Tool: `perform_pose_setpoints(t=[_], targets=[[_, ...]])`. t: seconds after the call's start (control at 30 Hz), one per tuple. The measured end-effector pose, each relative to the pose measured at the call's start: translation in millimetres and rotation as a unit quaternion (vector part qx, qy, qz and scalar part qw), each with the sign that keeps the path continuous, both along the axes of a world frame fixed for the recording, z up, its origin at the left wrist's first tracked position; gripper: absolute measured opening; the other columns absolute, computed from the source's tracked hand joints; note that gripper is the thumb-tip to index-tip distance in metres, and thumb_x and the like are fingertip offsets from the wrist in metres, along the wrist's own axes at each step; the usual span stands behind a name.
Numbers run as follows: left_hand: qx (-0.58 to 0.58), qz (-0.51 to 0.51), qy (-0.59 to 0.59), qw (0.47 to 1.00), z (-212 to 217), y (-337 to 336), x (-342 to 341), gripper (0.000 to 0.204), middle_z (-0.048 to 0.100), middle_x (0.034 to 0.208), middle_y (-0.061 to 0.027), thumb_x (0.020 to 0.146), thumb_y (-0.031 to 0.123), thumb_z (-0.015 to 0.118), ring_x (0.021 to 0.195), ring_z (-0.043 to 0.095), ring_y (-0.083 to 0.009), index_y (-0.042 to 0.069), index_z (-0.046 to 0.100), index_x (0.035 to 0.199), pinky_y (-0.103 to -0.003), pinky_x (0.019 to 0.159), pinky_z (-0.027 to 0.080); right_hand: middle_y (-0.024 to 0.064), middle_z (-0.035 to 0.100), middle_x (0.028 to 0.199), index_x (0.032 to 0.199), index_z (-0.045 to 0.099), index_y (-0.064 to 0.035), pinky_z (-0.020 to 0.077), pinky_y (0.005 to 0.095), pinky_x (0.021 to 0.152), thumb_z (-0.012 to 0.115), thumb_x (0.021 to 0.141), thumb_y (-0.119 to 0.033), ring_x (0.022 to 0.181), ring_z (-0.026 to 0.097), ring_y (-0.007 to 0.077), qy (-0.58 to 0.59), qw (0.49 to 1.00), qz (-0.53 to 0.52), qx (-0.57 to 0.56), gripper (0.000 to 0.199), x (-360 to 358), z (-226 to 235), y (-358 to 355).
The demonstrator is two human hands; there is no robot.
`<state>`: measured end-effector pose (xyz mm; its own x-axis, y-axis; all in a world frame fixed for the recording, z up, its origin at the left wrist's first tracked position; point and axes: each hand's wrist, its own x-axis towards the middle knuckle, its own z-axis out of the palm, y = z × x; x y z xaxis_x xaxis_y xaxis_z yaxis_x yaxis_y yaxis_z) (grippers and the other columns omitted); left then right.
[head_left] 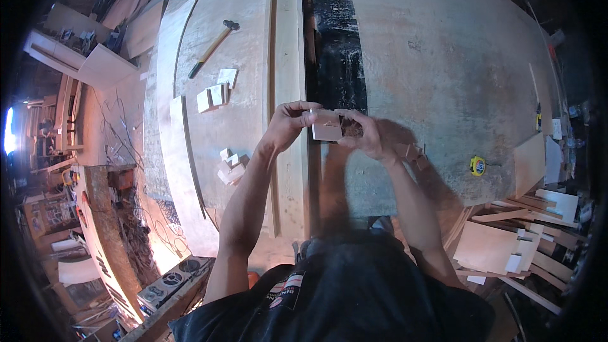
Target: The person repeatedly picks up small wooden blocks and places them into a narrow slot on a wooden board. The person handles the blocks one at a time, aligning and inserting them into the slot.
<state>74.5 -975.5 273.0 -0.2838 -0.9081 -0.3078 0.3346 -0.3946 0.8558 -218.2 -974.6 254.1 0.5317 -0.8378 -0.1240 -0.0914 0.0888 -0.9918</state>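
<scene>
Both hands' fingers (pixel 297 109) pinch a small wooden block (pixel 327 126) above the workbench (pixel 443 57), hammer (pixel 213 48) well apart.

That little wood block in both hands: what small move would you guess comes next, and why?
Probably lowering the wood block onto the long board. Left hand and right hand pinch it just above the board; similar small blocks lie nearby on the workbench.
</scene>
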Motion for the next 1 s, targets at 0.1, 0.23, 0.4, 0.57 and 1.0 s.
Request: perform_pose_setpoints(t=[0.1, 0.23, 0.4, 0.57, 1.0], targets=[[0.033, 0.026, 0.062, 0.997, -7, 8, -3, 0.022, 0.084, 0.109, -0.0113, 0.108, 0.019, 0.083, 0.1, 0.078, -0.018, -0.002, 0.082, 0.116, -0.032, 0.09, 0.061, 0.0105, 0.072, 0.146, 0.162, 0.061, 0.0027, 0.0527, 0.0365, 0.118, 0.102, 0.086, -0.038, 0.132, 0.068, 0.0157, 0.025, 1.0, 0.009, 0.002, 0.095, -1, 3, 12], [0.074, 0.049, 0.129, 0.988, -20, 8, 0, 0.033, 0.084, 0.1, -0.0109, 0.117, 0.028, 0.072, 0.084, 0.076, -0.015, 0.0, 0.079, 0.102, -0.03, 0.074, 0.058, 0.0056, 0.072, 0.135, 0.158, 0.065, 0.0, 0.0544, 0.0332, 0.11, 0.101, 0.086, -0.036, 0.123, 0.067, 0.0136, -0.036, 0.999, 0.014, 0.006, 0.089, 3, 2, 15], [0.02, 0.16, -0.183, 0.97, -18, -3, 13, 0.034, 0.083, 0.101, -0.0123, 0.117, 0.031, 0.071, 0.076, 0.074, -0.0133, -0.001, 0.078, 0.11, -0.029, 0.067, 0.055, 0.0006, 0.068, 0.123, 0.155, 0.07, -0.0042, 0.0554, 0.0305, 0.099, 0.1, 0.085, -0.032, 0.111, 0.064, 0.0115, 0.107, 0.992, 0.0, -0.062, 0.082, 7, -9, -6], [-0.059, 0.068, -0.247, 0.965, -8, -6, 19, 0.03, 0.085, 0.11, -0.0134, 0.115, 0.024, 0.074, 0.08, 0.075, -0.0139, -0.004, 0.079, 0.123, -0.029, 0.072, 0.056, 0.0073, 0.07, 0.131, 0.159, 0.067, -0.0053, 0.0558, 0.0354, 0.108, 0.099, 0.088, -0.027, 0.12, 0.067, 0.018, -0.013, 0.998, 0.009, 0.057, 0.08, 11, -24, -18], [-0.012, 0.136, -0.055, 0.989, -15, 7, -12, 0.025, 0.081, 0.101, -0.0059, 0.118, 0.019, 0.069, 0.09, 0.075, -0.0146, -0.001, 0.081, 0.11, -0.033, 0.086, 0.062, 0.0064, 0.071, 0.138, 0.149, 0.071, 0.0006, 0.0528, 0.0352, 0.115, 0.101, 0.084, -0.038, 0.128, 0.067, 0.0164, -0.066, 0.997, -0.031, -0.007, 0.082, 19, 1, -3]])
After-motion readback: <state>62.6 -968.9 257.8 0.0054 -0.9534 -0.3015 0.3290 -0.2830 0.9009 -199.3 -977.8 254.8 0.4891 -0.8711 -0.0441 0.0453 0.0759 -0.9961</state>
